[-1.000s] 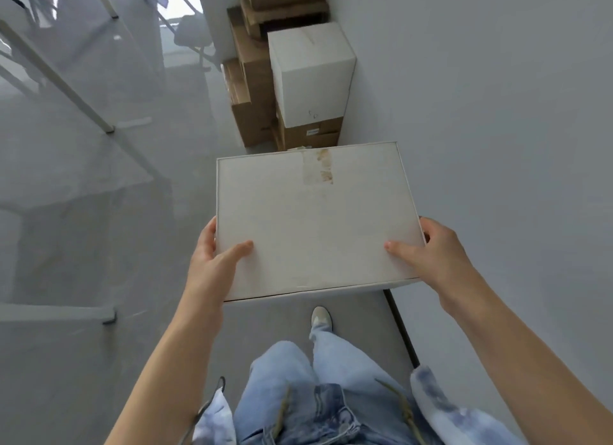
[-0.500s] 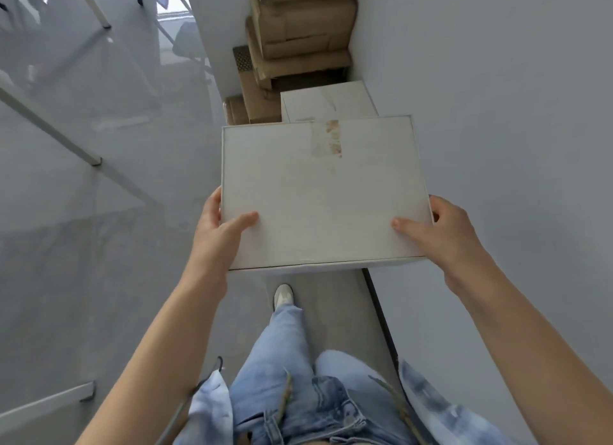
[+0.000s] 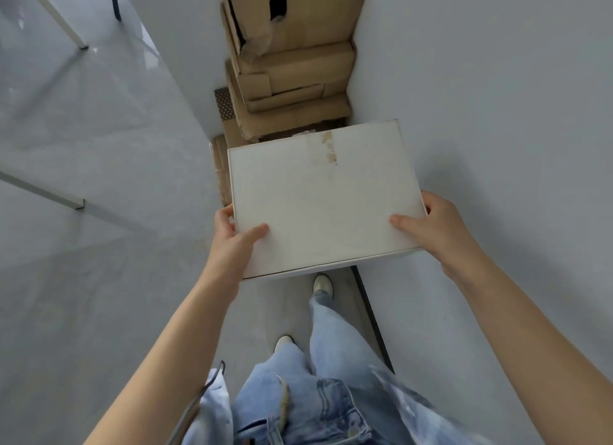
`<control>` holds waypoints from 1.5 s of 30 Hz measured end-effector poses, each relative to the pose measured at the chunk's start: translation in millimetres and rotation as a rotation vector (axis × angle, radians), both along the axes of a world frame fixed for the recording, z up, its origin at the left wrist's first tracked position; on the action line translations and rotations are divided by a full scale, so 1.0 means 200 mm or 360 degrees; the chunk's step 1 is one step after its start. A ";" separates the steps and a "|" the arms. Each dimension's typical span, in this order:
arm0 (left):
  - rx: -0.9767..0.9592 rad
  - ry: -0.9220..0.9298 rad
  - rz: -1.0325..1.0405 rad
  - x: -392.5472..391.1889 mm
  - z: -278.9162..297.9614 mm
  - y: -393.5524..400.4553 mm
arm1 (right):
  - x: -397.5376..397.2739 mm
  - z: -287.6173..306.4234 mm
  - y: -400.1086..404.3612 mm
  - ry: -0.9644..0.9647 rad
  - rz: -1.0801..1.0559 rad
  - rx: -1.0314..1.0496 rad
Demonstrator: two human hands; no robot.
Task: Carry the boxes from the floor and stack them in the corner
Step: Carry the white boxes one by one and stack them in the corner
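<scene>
The person is holding a flat white box (image 3: pixel 323 196) out in front of the brown cardboard stack (image 3: pixel 292 69) in the corner. The left hand (image 3: pixel 232 242) and right hand (image 3: pixel 434 225) are each gripping a near corner, thumbs lying on the lid, fingers curling underneath.

Glossy grey floor (image 3: pixel 83 295), white wall (image 3: pixel 497 96), white table legs (image 3: pixel 59 16), perhaps a vent grille (image 3: pixel 225 103)
</scene>
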State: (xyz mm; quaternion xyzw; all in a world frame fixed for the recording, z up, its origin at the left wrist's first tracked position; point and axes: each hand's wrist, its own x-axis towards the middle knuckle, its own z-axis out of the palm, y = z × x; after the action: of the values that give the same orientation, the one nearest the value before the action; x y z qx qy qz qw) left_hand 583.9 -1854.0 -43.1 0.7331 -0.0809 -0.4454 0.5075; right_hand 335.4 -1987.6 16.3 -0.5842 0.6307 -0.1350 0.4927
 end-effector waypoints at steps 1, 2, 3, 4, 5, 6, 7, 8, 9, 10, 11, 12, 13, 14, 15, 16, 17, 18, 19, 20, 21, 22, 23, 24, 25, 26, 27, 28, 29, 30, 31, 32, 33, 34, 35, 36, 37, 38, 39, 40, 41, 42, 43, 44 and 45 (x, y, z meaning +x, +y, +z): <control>0.0014 0.0010 0.0016 0.00 -0.02 -0.03 | 0.02 -0.02 -0.05 0.0014 0.0032 -0.0002; 0.0028 0.0015 0.0043 0.00 -0.06 -0.10 | 0.03 -0.06 -0.14 0.0034 0.0057 -0.0007; 0.0042 0.0029 0.0067 0.00 -0.11 -0.17 | 0.05 -0.10 -0.22 0.0063 0.0082 -0.0001; 0.0057 0.0042 0.0081 -0.01 -0.14 -0.21 | 0.06 -0.15 -0.29 0.0086 0.0109 0.0018; 0.0066 0.0058 0.0083 0.00 -0.17 -0.25 | 0.06 -0.21 -0.36 0.0096 0.0114 0.0039; 0.0083 0.0067 0.0089 0.00 -0.20 -0.28 | 0.07 -0.25 -0.41 0.0105 0.0128 0.0069; 0.0093 0.0087 0.0099 0.01 -0.24 -0.33 | 0.09 -0.28 -0.48 0.0123 0.0147 0.0112; 0.0106 0.0099 0.0085 0.02 -0.25 -0.34 | 0.10 -0.29 -0.49 0.0126 0.0157 0.0151; 0.0126 0.0109 0.0075 0.03 -0.28 -0.38 | 0.12 -0.32 -0.54 0.0127 0.0152 0.0182; 0.0153 0.0098 0.0067 0.04 -0.31 -0.40 | 0.13 -0.34 -0.58 0.0135 0.0165 0.0208; 0.0179 0.0084 0.0059 0.05 -0.33 -0.42 | 0.15 -0.37 -0.60 0.0140 0.0184 0.0234; 0.0205 0.0072 0.0057 0.04 -0.34 -0.43 | 0.14 -0.41 -0.61 0.0151 0.0206 0.0253; 0.0240 0.0054 0.0060 0.05 -0.36 -0.44 | 0.15 -0.45 -0.63 0.0179 0.0213 0.0259; 0.0280 0.0040 0.0066 0.05 -0.38 -0.46 | 0.15 -0.49 -0.64 0.0199 0.0209 0.0281; 0.0307 0.0024 0.0065 0.05 -0.39 -0.47 | 0.16 -0.52 -0.65 0.0225 0.0198 0.0305; 0.0324 0.0005 0.0056 0.05 -0.40 -0.48 | 0.16 -0.53 -0.66 0.0236 0.0196 0.0316; 0.0335 -0.0015 0.0038 0.05 -0.41 -0.49 | 0.17 -0.54 -0.68 0.0253 0.0188 0.0327; 0.0344 -0.0023 0.0030 0.05 -0.42 -0.50 | 0.18 -0.55 -0.69 0.0251 0.0147 0.0348; 0.0338 -0.0014 0.0043 0.05 -0.43 -0.50 | 0.18 -0.55 -0.69 0.0255 0.0087 0.0373; 0.0333 0.0011 0.0076 0.05 -0.43 -0.50 | 0.19 -0.55 -0.68 0.0239 0.0003 0.0401; 0.0320 0.0049 0.0120 0.06 -0.44 -0.50 | 0.19 -0.56 -0.67 0.0232 -0.0108 0.0413; 0.0304 0.0104 0.0166 0.07 -0.45 -0.50 | 0.18 -0.56 -0.65 0.0247 -0.0233 0.0432; 0.0276 0.0177 0.0195 0.08 -0.46 -0.50 | 0.17 -0.55 -0.62 0.0254 -0.0359 0.0507; 0.0240 0.0266 0.0197 0.08 -0.46 -0.51 | 0.16 -0.56 -0.59 0.0210 -0.0505 0.0639; 0.0195 0.0349 0.0170 0.09 -0.46 -0.50 | 0.15 -0.57 -0.56 0.0065 -0.0688 0.0835; 0.0158 0.0401 0.0128 0.10 -0.45 -0.51 | 0.15 -0.55 -0.54 -0.0178 -0.0900 0.1083; 0.0129 0.0421 0.0088 0.10 -0.44 -0.52 | 0.15 -0.55 -0.54 -0.0422 -0.1075 0.1260; 0.0110 0.0427 0.0062 0.09 -0.43 -0.54 | 0.16 -0.55 -0.54 -0.0607 -0.1195 0.1336; 0.0096 0.0430 0.0046 0.09 -0.42 -0.56 | 0.16 -0.56 -0.54 -0.0709 -0.1246 0.1332; 0.0084 0.0437 0.0037 0.08 -0.42 -0.58 | 0.16 -0.57 -0.55 -0.0758 -0.1245 0.1296; 0.0074 0.0437 0.0023 0.07 -0.42 -0.61 | 0.17 -0.58 -0.57 -0.0764 -0.1241 0.1239; 0.0065 0.0433 0.0006 0.07 -0.42 -0.65 | 0.17 -0.59 -0.59 -0.0767 -0.1238 0.1201; 0.0058 0.0430 -0.0012 0.06 -0.41 -0.68 | 0.18 -0.58 -0.61 -0.0757 -0.1233 0.1172; 0.0050 0.0429 -0.0018 0.06 -0.41 -0.72 | 0.18 -0.59 -0.63 -0.0761 -0.1232 0.1155; 0.0040 0.0430 -0.0024 0.07 -0.41 -0.75 | 0.18 -0.59 -0.66 -0.0770 -0.1233 0.1145; 0.0033 0.0441 -0.0026 0.08 -0.41 -0.77 | 0.18 -0.59 -0.67 -0.0775 -0.1228 0.1137; 0.0027 0.0457 -0.0028 0.09 -0.40 -0.79 | 0.19 -0.59 -0.69 -0.0781 -0.1215 0.1127; 0.0024 0.0467 -0.0031 0.10 -0.40 -0.80 | 0.19 -0.60 -0.70 -0.0789 -0.1207 0.1117; 0.0027 0.0470 -0.0038 0.10 -0.39 -0.80 | 0.20 -0.61 -0.71 -0.0782 -0.1196 0.1112; 0.0032 0.0464 -0.0039 0.10 -0.40 -0.80 | 0.20 -0.61 -0.71 -0.0771 -0.1184 0.1108; 0.0044 0.0451 -0.0044 0.11 -0.40 -0.80 | 0.20 -0.61 -0.71 -0.0758 -0.1175 0.1106; 0.0054 0.0440 -0.0042 0.11 -0.40 -0.80 | 0.20 -0.61 -0.71 -0.0744 -0.1169 0.1097; 0.0065 0.0429 -0.0040 0.10 -0.40 -0.80 | 0.20 -0.61 -0.71 -0.0733 -0.1166 0.1092; 0.0073 0.0426 -0.0041 0.10 -0.40 -0.80 | 0.20 -0.61 -0.71 -0.0725 -0.1168 0.1084; 0.0079 0.0425 -0.0052 0.10 -0.40 -0.80 | 0.20 -0.61 -0.71 -0.0719 -0.1170 0.1076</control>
State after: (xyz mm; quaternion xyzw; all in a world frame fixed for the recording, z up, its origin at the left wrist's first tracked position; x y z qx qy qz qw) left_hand 604.8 -2013.7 -123.0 0.6781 -0.0135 -0.5491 0.4883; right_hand 376.4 -2129.9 -105.2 -0.0910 0.6801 -0.2101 0.6965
